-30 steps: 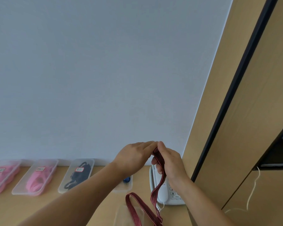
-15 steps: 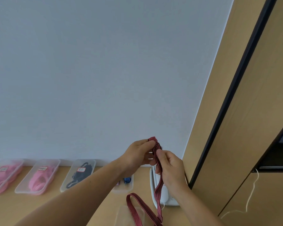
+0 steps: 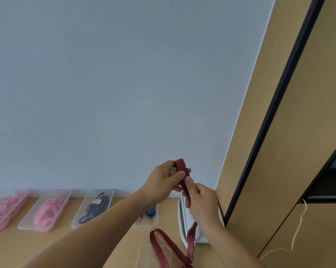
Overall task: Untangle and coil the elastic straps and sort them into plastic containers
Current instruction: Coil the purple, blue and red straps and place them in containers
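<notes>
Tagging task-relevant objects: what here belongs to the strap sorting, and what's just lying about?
Job:
red striped strap, held by left hand and right hand
left pink-strap container
second pink-strap container
black-strap container
blue-strap container
clear near container

Lying about:
white telephone
white cord at right

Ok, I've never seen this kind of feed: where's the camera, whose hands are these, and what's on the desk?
No machine here: a person works bare-handed, and the one camera sits on their head, looking forward and down. The left hand and right hand both pinch a red-and-black striped strap; its tail hangs in a loop toward the wooden table. Along the wall stand clear boxes: the first pink container, second pink container, black-strap container, and a fourth container partly hidden by the left forearm. A white phone sits behind the right hand.
</notes>
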### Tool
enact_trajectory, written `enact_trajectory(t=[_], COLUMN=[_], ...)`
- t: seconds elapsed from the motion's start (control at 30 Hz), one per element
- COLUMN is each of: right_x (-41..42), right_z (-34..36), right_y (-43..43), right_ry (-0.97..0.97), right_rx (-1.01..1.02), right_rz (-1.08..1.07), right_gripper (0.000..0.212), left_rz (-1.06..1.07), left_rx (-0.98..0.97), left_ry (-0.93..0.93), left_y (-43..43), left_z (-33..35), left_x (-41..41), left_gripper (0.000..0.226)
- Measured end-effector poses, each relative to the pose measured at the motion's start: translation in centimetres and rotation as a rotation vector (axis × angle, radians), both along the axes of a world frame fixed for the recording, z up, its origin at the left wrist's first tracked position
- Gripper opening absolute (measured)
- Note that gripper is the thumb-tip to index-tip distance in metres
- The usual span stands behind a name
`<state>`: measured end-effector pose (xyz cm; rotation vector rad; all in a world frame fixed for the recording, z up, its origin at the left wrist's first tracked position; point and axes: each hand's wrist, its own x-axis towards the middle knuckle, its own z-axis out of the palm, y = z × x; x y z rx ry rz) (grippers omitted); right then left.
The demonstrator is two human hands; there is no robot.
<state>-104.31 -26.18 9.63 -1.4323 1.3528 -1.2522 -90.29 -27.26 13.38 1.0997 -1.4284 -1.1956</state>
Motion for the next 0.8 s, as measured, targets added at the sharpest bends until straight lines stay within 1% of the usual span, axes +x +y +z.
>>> enact_trajectory(t=[0.1,0.17,0.23,0.3,0.37,0.43,0.47,0.53,0.57,0.6,0.63,0.67,0.7,0.77,0.8], right_x=[-0.1,-0.3,-0.4,-0.4,-0.4,-0.5,-0.6,-0.6,-0.6,-0.7,-0.8,-0.9,-1.0,-1.1,-1.2], right_z=[0.1,0.2,0.6,1.3,2.0,2.4,2.4,2.4,2.4,2.4,2.4,2.4,2.4,2.4,2.3], right_y=[-0.2,-0.2,-0.2,-0.2,-0.3,-0.5,-0.6,-0.7,-0.8,-1.0,-1.1,-1.3,-1.4,-1.5,-1.5], right_ry=[-0.067,-0.109,-0.145,-0.198,-0.246,-0.248,-0.237,-0.234,-0.245,-0.256,-0.261,-0.258,-0.249,-0.228,-0.218], right_rx=[0.084,0.113,0.117,0.124,0.133,0.123,0.116,0.103,0.095,0.085,0.071,0.053,0.032,-0.01,-0.027], right_rz=[0.052,0.078,0.083,0.098,0.123,0.137,0.136,0.127,0.119,0.109,0.099,0.094,0.094,0.097,0.097], right_gripper=[0.054,0.05,0.052,0.059,0.068,0.072,0.071,0.062,0.054,0.048,0.043,0.04,0.037,0.033,0.031], left_rz=[0.069,0.117,0.127,0.126,0.136,0.115,0.096,0.091,0.092,0.089,0.076,0.056,0.04,0.008,-0.033], left_rx=[-0.149,-0.271,-0.434,-0.562,-0.682,-0.818,-0.89,-0.982,-0.968,-0.907,-0.8,-0.65,-0.473,-0.101,0.045], left_ry=[-0.181,-0.334,-0.515,-0.636,-0.695,-0.731,-0.754,-0.815,-0.827,-0.805,-0.739,-0.637,-0.49,-0.12,0.041], left_y=[-0.5,-0.7,-0.6,-0.3,-0.4,-0.7,-0.8,-1.3,-1.6,-1.8,-1.9,-2.0,-2.0,-2.2,-2.3], left_z=[-0.3,-0.7,-1.2,-1.5,-1.5,-1.4,-1.3,-1.6,-1.8,-2.0,-2.1,-2.2,-2.2,-1.3,-0.8], left_x=[0.4,0.8,0.9,0.8,0.9,1.0,1.0,1.2,1.2,1.2,1.1,1.0,0.7,0.1,-0.2], left_gripper=[0.019,0.017,0.016,0.02,0.024,0.031,0.036,0.047,0.053,0.058,0.06,0.059,0.057,0.052,0.048])
